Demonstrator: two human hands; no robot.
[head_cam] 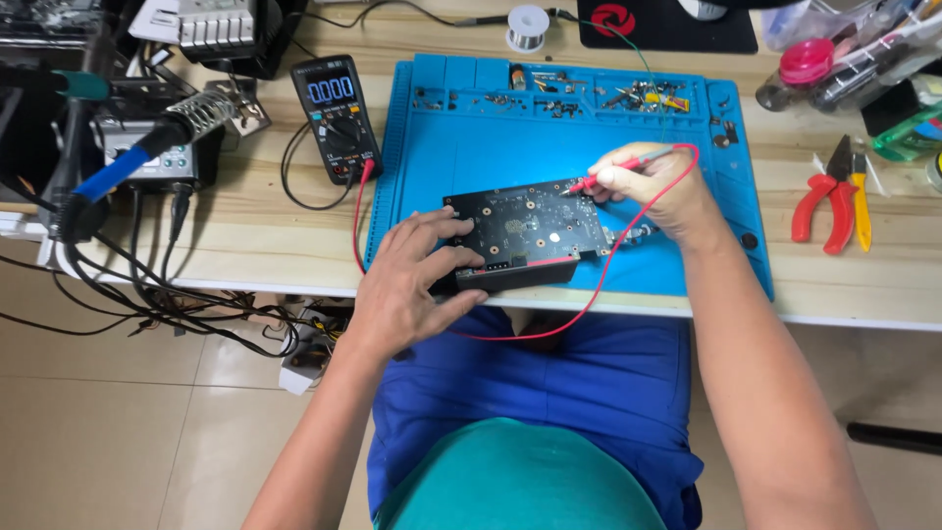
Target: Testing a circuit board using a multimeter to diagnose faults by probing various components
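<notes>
A black circuit board (525, 228) lies near the front edge of a blue work mat (461, 147). My left hand (417, 280) rests on the board's near left corner, fingers spread over its edge. My right hand (653, 191) pinches a red test probe (613, 175) whose tip touches the board's far right corner. The probe's red lead (599, 285) loops down past the table edge and back up to a black multimeter (337, 116) with a lit display, standing left of the mat.
A soldering iron with a blue handle (147, 147) sits in its coil stand at the left among black cables. Red-handled pliers (829, 201) lie right of the mat. Small parts fill the mat's far trays (579, 93). A solder spool (528, 26) sits at the back.
</notes>
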